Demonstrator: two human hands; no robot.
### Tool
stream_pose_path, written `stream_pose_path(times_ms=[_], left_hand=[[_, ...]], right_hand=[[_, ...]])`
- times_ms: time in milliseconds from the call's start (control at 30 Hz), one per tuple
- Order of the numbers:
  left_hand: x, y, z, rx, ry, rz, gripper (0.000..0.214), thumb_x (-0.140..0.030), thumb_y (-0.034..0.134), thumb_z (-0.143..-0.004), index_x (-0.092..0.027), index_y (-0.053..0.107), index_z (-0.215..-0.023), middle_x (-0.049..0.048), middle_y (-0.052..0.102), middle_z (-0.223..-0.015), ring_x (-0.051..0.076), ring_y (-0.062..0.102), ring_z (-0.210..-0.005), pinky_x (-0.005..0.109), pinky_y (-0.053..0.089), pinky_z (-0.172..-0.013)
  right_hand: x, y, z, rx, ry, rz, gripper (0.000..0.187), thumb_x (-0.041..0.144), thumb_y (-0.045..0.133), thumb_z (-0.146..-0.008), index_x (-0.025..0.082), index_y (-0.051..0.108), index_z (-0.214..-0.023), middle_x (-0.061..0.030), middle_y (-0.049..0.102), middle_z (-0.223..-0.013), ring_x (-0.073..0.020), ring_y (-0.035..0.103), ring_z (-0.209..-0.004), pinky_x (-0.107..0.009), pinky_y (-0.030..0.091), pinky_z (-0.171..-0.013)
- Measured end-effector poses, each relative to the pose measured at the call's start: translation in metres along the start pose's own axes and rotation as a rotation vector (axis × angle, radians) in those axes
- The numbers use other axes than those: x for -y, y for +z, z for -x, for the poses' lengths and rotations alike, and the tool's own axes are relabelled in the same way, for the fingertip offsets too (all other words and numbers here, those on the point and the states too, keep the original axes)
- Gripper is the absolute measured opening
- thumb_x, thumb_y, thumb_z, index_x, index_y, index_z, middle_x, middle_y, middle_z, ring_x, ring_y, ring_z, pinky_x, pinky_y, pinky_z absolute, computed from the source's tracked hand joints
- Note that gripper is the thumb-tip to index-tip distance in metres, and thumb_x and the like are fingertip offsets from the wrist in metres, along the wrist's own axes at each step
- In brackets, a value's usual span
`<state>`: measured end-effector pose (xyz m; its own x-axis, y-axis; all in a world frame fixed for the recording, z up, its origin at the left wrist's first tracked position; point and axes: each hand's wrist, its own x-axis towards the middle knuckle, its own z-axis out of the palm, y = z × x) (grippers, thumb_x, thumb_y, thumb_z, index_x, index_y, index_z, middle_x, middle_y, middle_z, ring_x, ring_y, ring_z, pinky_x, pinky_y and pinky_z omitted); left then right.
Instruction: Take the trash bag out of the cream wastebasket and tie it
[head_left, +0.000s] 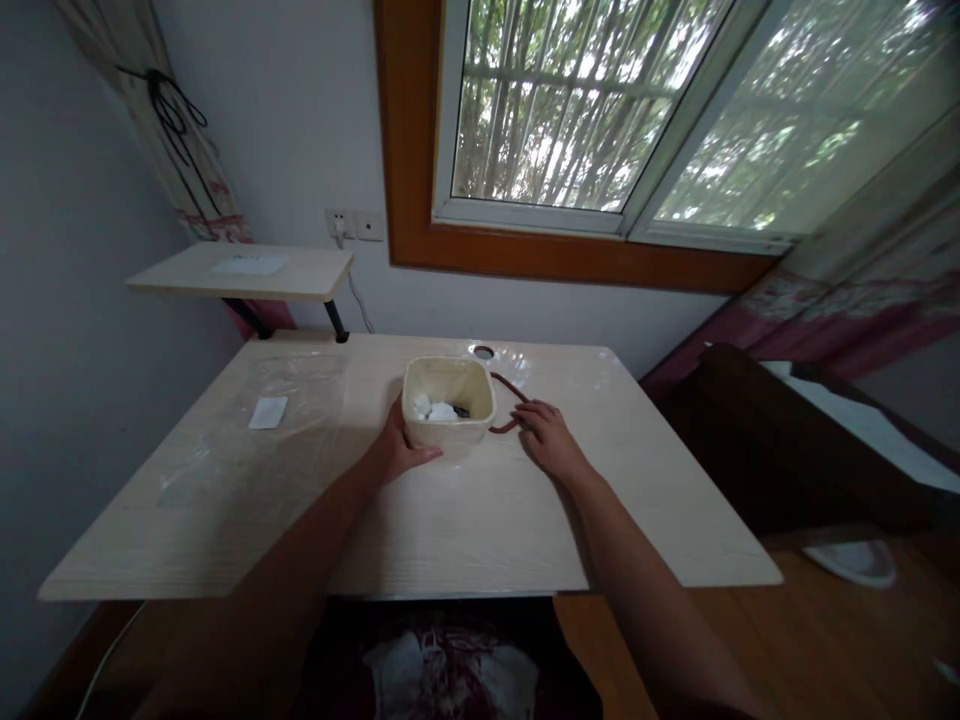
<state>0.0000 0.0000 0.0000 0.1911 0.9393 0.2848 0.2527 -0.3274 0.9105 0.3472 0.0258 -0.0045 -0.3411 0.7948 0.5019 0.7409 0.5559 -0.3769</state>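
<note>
Cream open-topped bin [456,434] sits mid-desk [480,545], between the two hands, its mouth roughly square with no clear long axis. A thin brown handle [510,382] loops out from its right side, lengthwise toward the right hand [549,435]. The left hand [396,448] is nearer the bin itself, grasping its left side with the thumb along the near wall. The right hand's fingertips meet the handle's far-out bend and cover it, so whether they pinch it or merely touch cannot be told. Inside, white crumpled pieces [441,411] and a small dark item [463,412] are hard to identify; the near wall hides the bin's floor. The left hand's other fingers are hidden.
</note>
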Motion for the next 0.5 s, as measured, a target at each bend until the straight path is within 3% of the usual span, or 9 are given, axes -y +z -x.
stream_pose_path(times_ms=[300, 500], left_hand=[[0.0035, -0.0022, -0.0014, 0.018, 0.057, 0.005, 0.135, -0.041, 0.094, -0.051, -0.018, 0.016, -0.158, 0.0235, 0.039, -0.155, 0.041, 0.041, -0.142, 0.056, 0.031, -0.12], [0.0064, -0.0026, 0.0011, 0.015, 0.02, -0.02, 0.13, -0.043, 0.093, -0.053, -0.017, 0.019, -0.157, 0.0229, 0.042, -0.153, 0.041, 0.041, -0.142, 0.054, 0.033, -0.12]], right_hand=[[-0.0012, 0.0024, 0.0017, 0.056, 0.047, 0.174, 0.02, 0.031, 0.059, -0.095, 0.023, 0.073, -0.107, -0.0119, 0.07, -0.108, -0.0304, 0.057, -0.101, -0.05, 0.045, -0.091], [0.0002, -0.0053, 0.0049, -0.09, 0.076, 0.166, 0.021, 0.031, 0.053, -0.098, 0.022, 0.071, -0.107, -0.0129, 0.067, -0.105, -0.0312, 0.053, -0.096, -0.05, 0.046, -0.087]])
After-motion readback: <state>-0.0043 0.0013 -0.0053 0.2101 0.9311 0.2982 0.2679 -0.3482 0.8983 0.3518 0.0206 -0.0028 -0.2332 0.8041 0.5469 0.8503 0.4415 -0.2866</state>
